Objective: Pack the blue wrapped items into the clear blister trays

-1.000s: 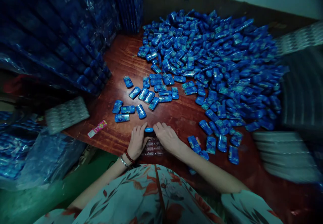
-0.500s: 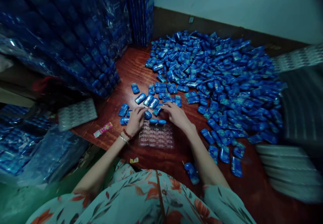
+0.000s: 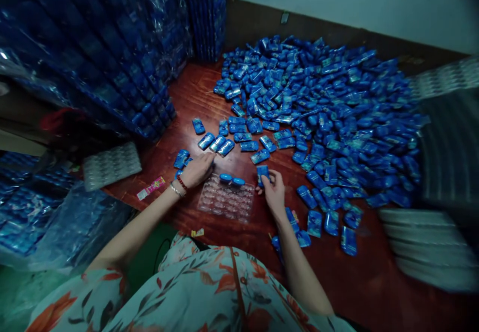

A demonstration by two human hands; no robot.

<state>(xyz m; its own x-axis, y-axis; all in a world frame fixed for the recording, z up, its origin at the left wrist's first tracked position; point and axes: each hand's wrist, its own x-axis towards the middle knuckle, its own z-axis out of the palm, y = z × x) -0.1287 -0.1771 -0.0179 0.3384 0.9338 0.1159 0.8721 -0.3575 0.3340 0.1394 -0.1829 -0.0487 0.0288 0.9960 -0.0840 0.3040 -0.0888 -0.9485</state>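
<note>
My right hand [image 3: 275, 190] pinches a small blue packet [image 3: 262, 174] just right of a clear plastic tray. The clear tray [image 3: 226, 201], moulded with rows of small pockets, lies on the table in front of me. Two blue packets [image 3: 232, 179] stand side by side in its far row. At the tray's far left corner is my left hand [image 3: 200, 168], its fingers bent and pressed together; whatever they may hold is hidden beneath them. Beyond it, loose blue packets [image 3: 217, 144] lie close together on the wood.
A large heap of blue packets [image 3: 322, 102] covers the table's far right. Tall stacks of filled trays [image 3: 112, 57] in plastic film stand at left. Stacked trays [image 3: 111, 166] lie at the left edge, more trays [image 3: 426, 247] at right. A pink wrapper [image 3: 150, 188] lies nearby.
My right hand has moved right and toward me, now with a blue packet in it. My left hand has shifted slightly left. The tray has turned a little.
</note>
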